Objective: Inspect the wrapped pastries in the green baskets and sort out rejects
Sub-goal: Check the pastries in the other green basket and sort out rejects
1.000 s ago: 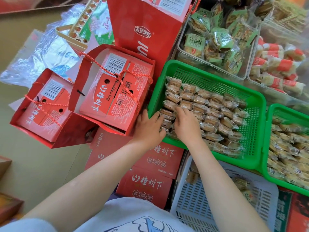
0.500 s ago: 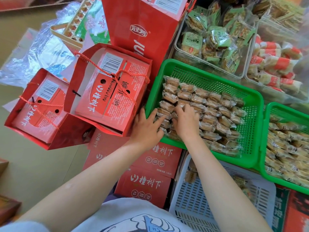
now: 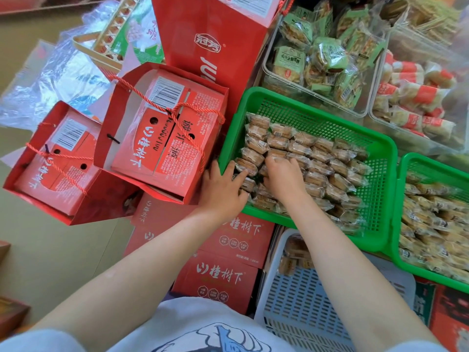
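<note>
Head view: my left hand [image 3: 223, 188] and right hand [image 3: 281, 176] lie open on wrapped pastries [image 3: 312, 158] in the green basket [image 3: 378, 174], mid-inspection; next I'd lift any suspect packet.

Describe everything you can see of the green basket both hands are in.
The green basket is a rectangular, plastic-looking tray with mesh walls, a mesh floor and a solid rim. It lies flat, skewed to the view. Rows of clear-wrapped brown pastries cover most of the floor; the far strip is bare. The left hand and right hand rest on pastries at its near-left corner. A second green basket adjoins it.
</note>
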Demonstrator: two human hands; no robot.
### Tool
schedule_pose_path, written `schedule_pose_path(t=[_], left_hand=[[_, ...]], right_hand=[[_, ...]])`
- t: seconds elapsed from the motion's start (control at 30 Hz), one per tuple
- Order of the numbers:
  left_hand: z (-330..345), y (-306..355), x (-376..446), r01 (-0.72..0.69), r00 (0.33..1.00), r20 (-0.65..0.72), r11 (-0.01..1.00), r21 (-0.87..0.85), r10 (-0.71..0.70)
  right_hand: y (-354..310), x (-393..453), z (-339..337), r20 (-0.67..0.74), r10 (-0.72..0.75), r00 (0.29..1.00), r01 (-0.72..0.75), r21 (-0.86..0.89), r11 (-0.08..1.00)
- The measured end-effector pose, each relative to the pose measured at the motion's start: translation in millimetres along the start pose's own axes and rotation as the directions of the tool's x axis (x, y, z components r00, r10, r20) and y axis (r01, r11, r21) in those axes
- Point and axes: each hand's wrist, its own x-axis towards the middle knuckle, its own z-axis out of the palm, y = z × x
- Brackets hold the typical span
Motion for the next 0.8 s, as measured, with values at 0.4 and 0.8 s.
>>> schedule_pose_path(t=[0.4,0.8], left_hand=[[-0.8,-2.5,-2.0,-0.035,0.999,-0.006,0.999,-0.035,0.035],[21.4,-19.5,-55.0,-0.111,0.994,-0.012,0.975,-0.193,0.111]], right_hand=[[8.4,-9.1,1.9,0.154,-0.066,0.986,0.062,0.026,0.998],[-43.5,-38.6,5.9,0.043,0.186,0.982,-0.189,0.34,0.921]])
